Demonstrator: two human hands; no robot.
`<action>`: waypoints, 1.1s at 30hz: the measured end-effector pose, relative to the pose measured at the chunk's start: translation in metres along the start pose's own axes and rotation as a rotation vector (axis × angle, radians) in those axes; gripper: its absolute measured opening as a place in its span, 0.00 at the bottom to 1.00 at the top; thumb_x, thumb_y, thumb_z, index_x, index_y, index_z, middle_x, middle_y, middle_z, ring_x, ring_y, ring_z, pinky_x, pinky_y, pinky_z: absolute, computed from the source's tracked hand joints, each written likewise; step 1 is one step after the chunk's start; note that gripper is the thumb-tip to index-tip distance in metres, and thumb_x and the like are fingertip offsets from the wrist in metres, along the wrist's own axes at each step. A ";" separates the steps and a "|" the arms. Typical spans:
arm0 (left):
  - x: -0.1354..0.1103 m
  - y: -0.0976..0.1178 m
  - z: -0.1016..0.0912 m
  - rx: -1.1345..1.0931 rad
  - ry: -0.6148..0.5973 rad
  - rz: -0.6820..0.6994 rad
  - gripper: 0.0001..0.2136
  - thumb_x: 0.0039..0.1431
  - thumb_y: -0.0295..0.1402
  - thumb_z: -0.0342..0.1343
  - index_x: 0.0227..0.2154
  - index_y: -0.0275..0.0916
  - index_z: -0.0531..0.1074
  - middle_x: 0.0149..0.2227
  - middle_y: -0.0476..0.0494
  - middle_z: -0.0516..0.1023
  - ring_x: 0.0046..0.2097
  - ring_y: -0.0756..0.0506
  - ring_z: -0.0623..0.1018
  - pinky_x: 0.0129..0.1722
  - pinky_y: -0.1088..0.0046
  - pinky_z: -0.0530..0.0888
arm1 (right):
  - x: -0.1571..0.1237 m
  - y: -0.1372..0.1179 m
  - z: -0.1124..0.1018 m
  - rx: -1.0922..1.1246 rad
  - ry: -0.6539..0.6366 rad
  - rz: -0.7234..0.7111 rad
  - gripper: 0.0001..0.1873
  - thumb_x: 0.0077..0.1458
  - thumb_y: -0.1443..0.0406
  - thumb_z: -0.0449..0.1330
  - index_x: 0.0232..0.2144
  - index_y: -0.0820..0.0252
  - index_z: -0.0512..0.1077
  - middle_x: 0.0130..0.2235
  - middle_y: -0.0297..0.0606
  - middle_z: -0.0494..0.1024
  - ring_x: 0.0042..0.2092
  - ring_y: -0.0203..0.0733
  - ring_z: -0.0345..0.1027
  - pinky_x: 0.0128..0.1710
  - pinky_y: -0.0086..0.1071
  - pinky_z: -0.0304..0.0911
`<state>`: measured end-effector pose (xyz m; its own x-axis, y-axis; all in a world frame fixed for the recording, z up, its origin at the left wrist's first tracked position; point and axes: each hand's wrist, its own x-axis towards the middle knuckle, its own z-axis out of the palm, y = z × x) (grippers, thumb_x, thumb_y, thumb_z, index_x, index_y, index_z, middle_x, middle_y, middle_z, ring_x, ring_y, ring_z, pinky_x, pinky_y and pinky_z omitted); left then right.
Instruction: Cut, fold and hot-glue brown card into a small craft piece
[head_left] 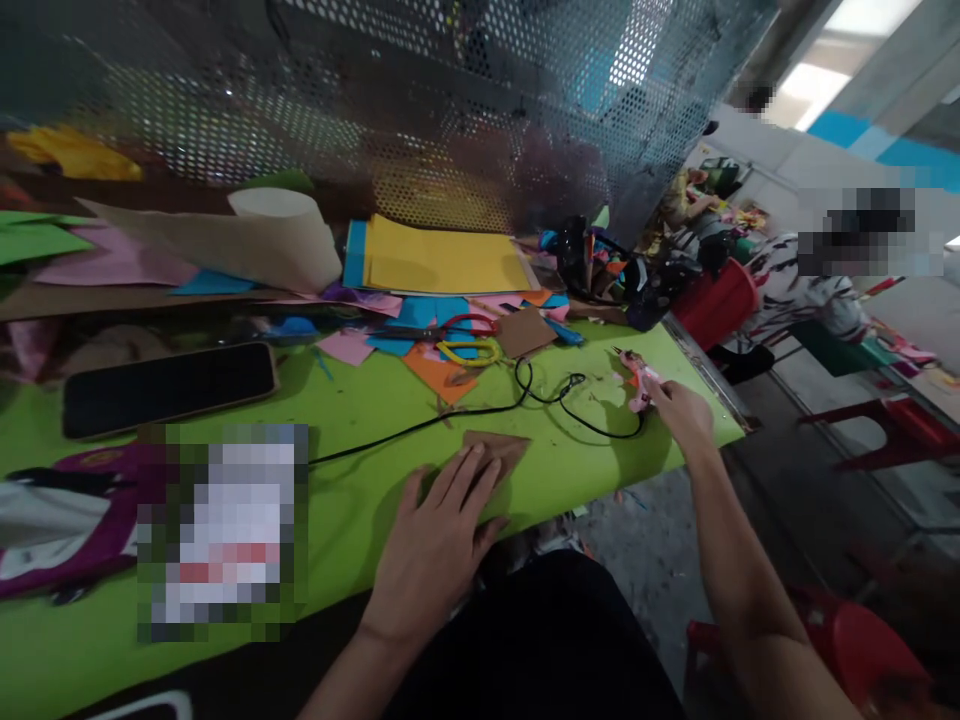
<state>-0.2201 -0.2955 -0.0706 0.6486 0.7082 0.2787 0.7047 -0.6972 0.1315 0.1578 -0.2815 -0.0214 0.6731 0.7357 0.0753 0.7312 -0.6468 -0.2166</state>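
Two bare hands work over the green surface (360, 500): nearest, the left hand (439, 550) lies palm-down, grip apart, fingers flat on a brown paper piece (504, 448) near the front edge. Further right, the right hand (684, 415) has its grip clamped on a pink glue gun (637, 380), and a black cord (420, 425) trails left from it. Beyond: dark phone (169, 388) at left, yellow-handled scissors (469, 351) among paper scraps, then a yellow paper stack (442, 262) before the perforated metal screen (450, 100).
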 end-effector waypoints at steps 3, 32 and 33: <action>0.000 0.000 0.000 0.006 0.009 -0.006 0.23 0.66 0.39 0.48 0.63 0.43 0.63 0.67 0.40 0.62 0.63 0.35 0.67 0.58 0.49 0.63 | 0.004 -0.010 0.013 0.066 0.021 0.109 0.26 0.47 0.41 0.59 0.26 0.58 0.73 0.31 0.50 0.80 0.41 0.57 0.74 0.36 0.38 0.61; -0.008 0.015 -0.007 -0.038 -0.073 -0.140 0.25 0.64 0.46 0.50 0.63 0.46 0.63 0.64 0.40 0.66 0.63 0.37 0.67 0.60 0.48 0.63 | -0.050 -0.058 -0.026 1.172 -0.514 -0.464 0.16 0.55 0.53 0.63 0.38 0.60 0.75 0.35 0.43 0.79 0.21 0.31 0.55 0.18 0.31 0.46; -0.008 0.015 -0.007 -0.042 -0.082 -0.147 0.26 0.64 0.46 0.50 0.63 0.47 0.62 0.65 0.40 0.65 0.63 0.37 0.66 0.60 0.48 0.63 | -0.054 -0.059 -0.025 1.114 -0.552 -0.482 0.17 0.55 0.53 0.62 0.41 0.59 0.75 0.35 0.42 0.79 0.21 0.31 0.55 0.18 0.31 0.47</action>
<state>-0.2167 -0.3130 -0.0638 0.5617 0.8087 0.1748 0.7826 -0.5878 0.2050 0.0807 -0.2878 0.0118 0.0480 0.9985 0.0247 0.2235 0.0134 -0.9746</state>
